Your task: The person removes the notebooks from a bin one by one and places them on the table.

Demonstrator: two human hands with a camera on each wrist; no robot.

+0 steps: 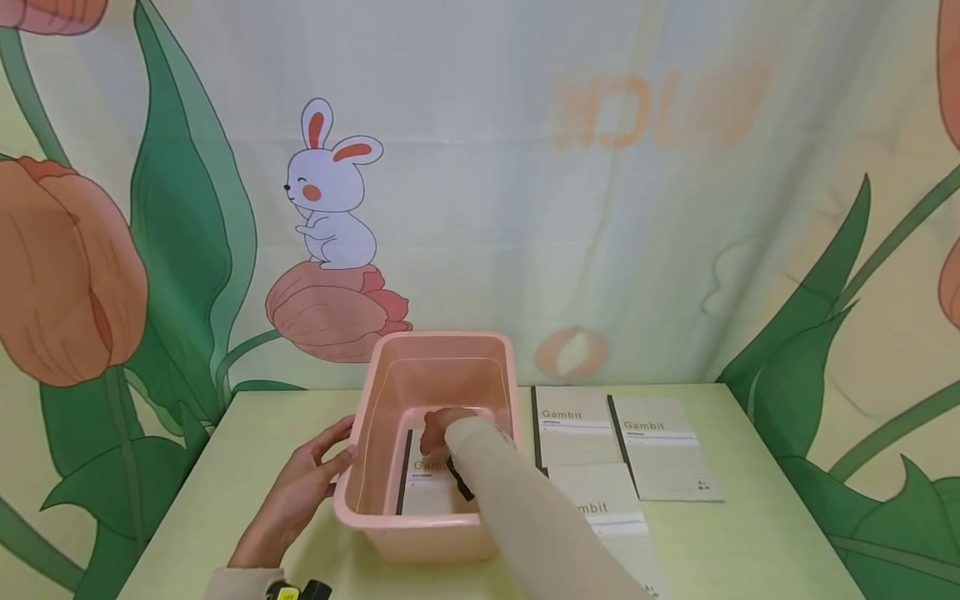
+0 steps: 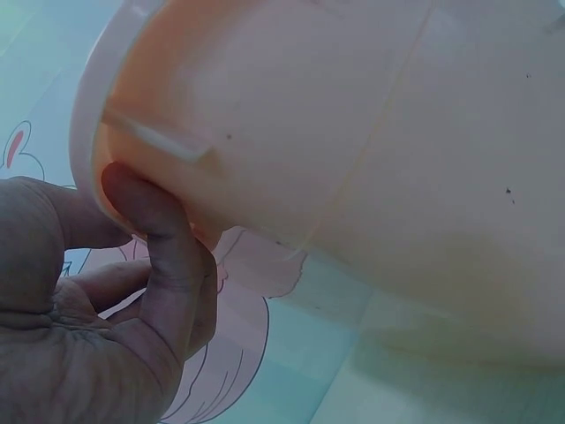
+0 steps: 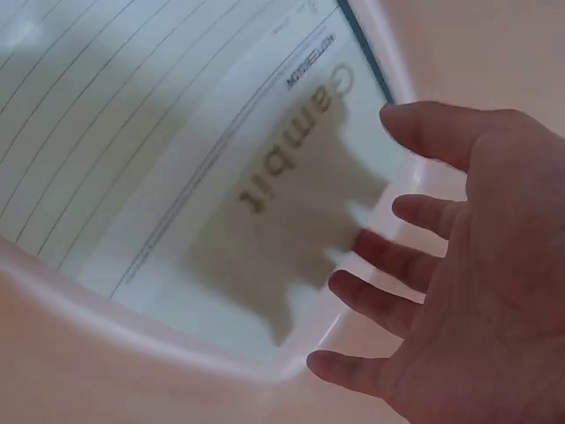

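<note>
A pink plastic basin (image 1: 431, 542) stands on the table, with a notebook (image 1: 429, 493) marked "Gambit" lying flat on its floor. At its left side, my left hand (image 1: 300, 487) grips the rim; the left wrist view shows curled fingers (image 2: 172, 265) under the rim's lip. My right hand (image 1: 442, 429) reaches down inside the basin over the notebook's upper end. In the right wrist view its fingers are spread and straight, holding nothing, and their shadow falls across the notebook's cover. The right forearm hides part of that notebook in the head view.
Right of the basin lie more "Gambit" notebooks: one at the back (image 1: 573, 446), another at the far right (image 1: 663, 458), and a third nearer the front (image 1: 622, 554), partly behind the right sleeve (image 1: 532, 517). A printed curtain (image 1: 480, 208) hangs behind the light green table (image 1: 757, 550).
</note>
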